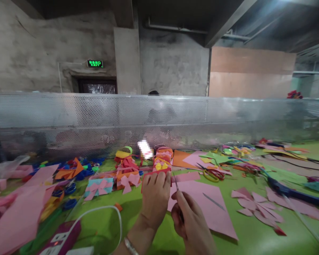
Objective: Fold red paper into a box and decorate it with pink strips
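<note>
And here at the green tabletop (101, 230), centre of the picture, the left hand (156, 189) lies palm down over a red piece (159, 171), fingers together; whether they pinch it or merely press, I can't tell. The right hand (188, 214) is closed around a slim metal tool (176, 182), tip up beside that piece, perhaps scissors or tweezers. So how far along are we? Partway, I'd judge! Looking finished, toward the far edge: a light-blue piece with a pink bow (99, 187), an orange piece with a pink bow (127, 180), and, just beyond the red one, a yellow bow (161, 165). The red piece shows no bow, though the hand hides most of it, so I'd call it unfinished. Plenty of stock is left, too: a broad pink sheet (215, 221) lies beside the right hand, and loose pink petals (255, 206) are gathered toward the tabletop's right edge, cut but not joined, as I read it, with a dark blue glue gun (292, 191) near them. Any writing? Up on the wall, the green sign (95, 63) reads "安全出口 EXIT"; no brand is legible on the tabletop.
</note>
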Demonstrator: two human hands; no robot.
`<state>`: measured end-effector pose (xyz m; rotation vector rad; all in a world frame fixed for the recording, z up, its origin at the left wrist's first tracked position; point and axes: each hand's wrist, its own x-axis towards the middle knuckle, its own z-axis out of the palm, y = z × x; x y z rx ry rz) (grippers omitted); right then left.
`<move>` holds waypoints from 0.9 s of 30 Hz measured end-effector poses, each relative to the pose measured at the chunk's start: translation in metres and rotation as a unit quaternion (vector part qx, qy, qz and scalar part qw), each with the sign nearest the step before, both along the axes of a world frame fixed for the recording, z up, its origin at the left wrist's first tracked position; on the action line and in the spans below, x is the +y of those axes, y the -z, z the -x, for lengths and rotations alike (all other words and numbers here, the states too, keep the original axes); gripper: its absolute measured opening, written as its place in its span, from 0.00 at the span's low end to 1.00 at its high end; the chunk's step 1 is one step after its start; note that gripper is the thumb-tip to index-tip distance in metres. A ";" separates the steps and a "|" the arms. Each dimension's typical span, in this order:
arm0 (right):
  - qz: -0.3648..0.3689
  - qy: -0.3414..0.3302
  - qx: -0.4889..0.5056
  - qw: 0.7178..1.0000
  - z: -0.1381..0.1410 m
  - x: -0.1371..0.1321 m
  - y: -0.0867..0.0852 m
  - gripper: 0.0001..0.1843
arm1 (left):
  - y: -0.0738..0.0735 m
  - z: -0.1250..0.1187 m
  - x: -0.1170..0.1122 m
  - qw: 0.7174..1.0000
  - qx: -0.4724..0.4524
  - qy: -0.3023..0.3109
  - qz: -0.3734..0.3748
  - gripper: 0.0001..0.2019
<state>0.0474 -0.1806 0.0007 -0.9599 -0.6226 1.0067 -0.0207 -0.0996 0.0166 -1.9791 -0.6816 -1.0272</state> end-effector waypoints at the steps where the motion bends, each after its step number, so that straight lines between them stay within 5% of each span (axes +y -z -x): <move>1: -0.002 0.001 0.001 1.000 0.000 0.001 0.001 0.24 | 0.000 0.000 0.000 1.000 -0.002 0.002 -0.001 0.13; 12: -0.016 -0.015 0.020 1.000 -0.009 0.003 0.002 0.24 | 0.003 -0.002 0.003 1.000 -0.006 -0.007 -0.006 0.12; 16: 0.022 0.004 -0.086 0.996 -0.037 0.003 0.004 0.22 | -0.002 -0.001 0.002 1.000 -0.022 0.006 -0.015 0.08; 19: 0.062 0.043 -0.280 0.957 -0.073 0.006 0.005 0.21 | -0.008 0.003 0.004 0.999 -0.025 0.015 -0.024 0.10; 23: 0.046 0.165 -0.463 0.870 -0.100 0.007 -0.002 0.18 | -0.011 0.006 0.011 0.998 -0.026 0.026 -0.041 0.13; 27: -0.027 0.028 -0.533 0.846 -0.073 0.017 -0.016 0.15 | -0.005 0.004 0.014 0.997 -0.030 0.068 -0.016 0.13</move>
